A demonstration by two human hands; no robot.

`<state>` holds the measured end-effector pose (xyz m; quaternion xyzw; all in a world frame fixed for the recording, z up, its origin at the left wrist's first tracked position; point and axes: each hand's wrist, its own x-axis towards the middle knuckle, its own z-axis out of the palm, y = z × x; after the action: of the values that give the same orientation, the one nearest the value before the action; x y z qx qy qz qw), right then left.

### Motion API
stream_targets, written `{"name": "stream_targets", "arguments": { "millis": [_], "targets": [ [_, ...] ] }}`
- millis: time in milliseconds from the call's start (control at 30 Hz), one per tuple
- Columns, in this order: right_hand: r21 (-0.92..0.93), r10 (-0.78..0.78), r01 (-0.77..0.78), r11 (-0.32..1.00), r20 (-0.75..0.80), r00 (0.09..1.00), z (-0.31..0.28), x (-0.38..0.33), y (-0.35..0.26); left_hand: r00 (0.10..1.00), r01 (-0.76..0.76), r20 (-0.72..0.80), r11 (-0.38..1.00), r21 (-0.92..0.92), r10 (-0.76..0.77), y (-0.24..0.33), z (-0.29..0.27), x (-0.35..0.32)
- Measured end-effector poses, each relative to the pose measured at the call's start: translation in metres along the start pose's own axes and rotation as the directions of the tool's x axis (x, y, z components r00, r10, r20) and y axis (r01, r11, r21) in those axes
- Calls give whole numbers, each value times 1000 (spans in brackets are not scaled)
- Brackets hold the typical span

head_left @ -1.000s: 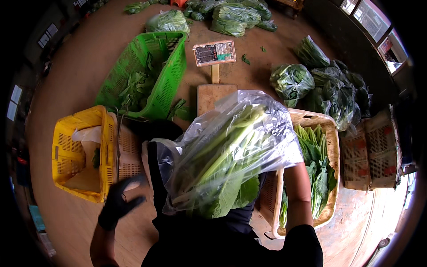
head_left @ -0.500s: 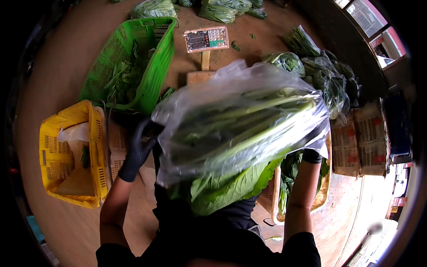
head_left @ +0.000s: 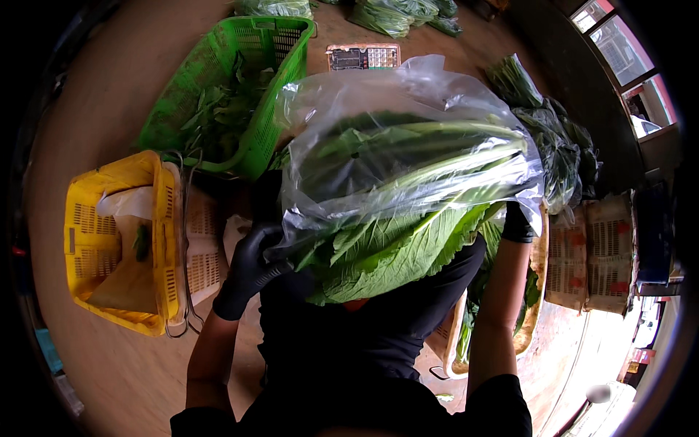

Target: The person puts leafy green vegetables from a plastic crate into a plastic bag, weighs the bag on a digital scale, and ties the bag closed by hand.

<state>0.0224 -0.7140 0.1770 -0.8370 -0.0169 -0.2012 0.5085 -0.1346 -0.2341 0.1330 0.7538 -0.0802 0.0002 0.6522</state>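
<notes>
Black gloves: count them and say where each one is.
2: the left glove at the lower left of the clear plastic bag, the right glove at its right end, partly hidden there.

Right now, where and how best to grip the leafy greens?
Likely around the pale stem end, coming from the right: stems converge there under the clear bag, while broad leaves spread leftward. The right hand is near that end.
</notes>
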Motion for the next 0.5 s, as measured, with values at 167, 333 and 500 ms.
{"name": "stream_targets", "arguments": {
  "millis": [167,333,500],
  "targets": [
    [-145,41,-26,989,101,994,23,27,29,968,161,191,987,22,-163,-11,6,5],
    [-439,199,-67,896,264,944,60,74,85,900,404,135,910,94,-414,-9,33,32],
    [-701,380,-18,713,365,850,99,97,193,974,217,154,884,-414,-167,73,48,92]
  ]
}}
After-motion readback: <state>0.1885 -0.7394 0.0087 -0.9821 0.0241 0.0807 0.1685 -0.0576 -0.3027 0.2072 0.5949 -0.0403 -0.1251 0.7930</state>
